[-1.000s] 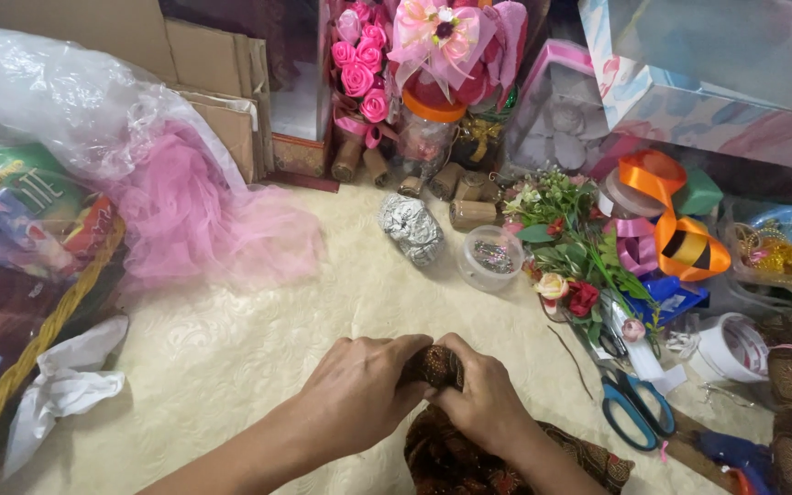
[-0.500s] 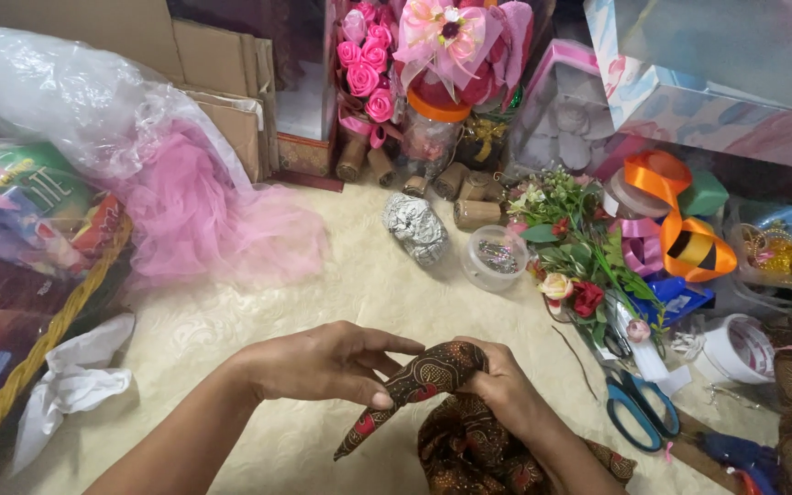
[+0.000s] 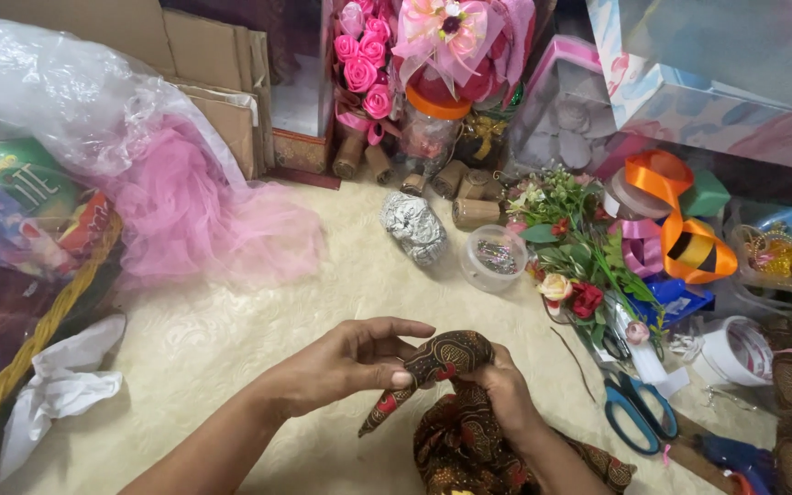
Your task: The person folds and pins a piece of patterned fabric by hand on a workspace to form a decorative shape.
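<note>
— Rolling a strip of brown patterned cloth [image 3: 442, 357] into a tight bud, by the look of it; judged roughly midway. Already coiled into a rounded head at the top, held low in the middle of the view, just above the cream-coloured cloth-covered floor [image 3: 231, 339].

— And both hands?

— Left hand [image 3: 350, 362] closed on the cloth, thumb pressing the coil's near side, forefinger stretched out over the top. Right hand [image 3: 506, 390] curled tight round the coil from the far side, fingers mostly hidden behind the fabric. Neither one open, neither one empty.

— Left to do?

— Plenty, probably. Loose tail hanging free from the coil, unwound. Larger bunch of the same cloth [image 3: 469, 449] heaped below the wrists, unrolled. No tie or pin visible on the head, so likely nothing fastened yet.

— Pointing which way?

— Long axis running on a slant: rounded head up and to the right, narrow tail tapering down and to the left, ending in a point near the left wrist. Tilted, neither upright nor flat.

— Anything close by?

— Blue-handled scissors [image 3: 639, 412] lying to the right, apart from the hands. Small round clear tub [image 3: 495, 258] and crumpled foil ball [image 3: 414, 227] farther up, well apart. Artificial flowers [image 3: 570, 247] beside the tub. Pink tulle [image 3: 203, 220] off to the left.
</note>
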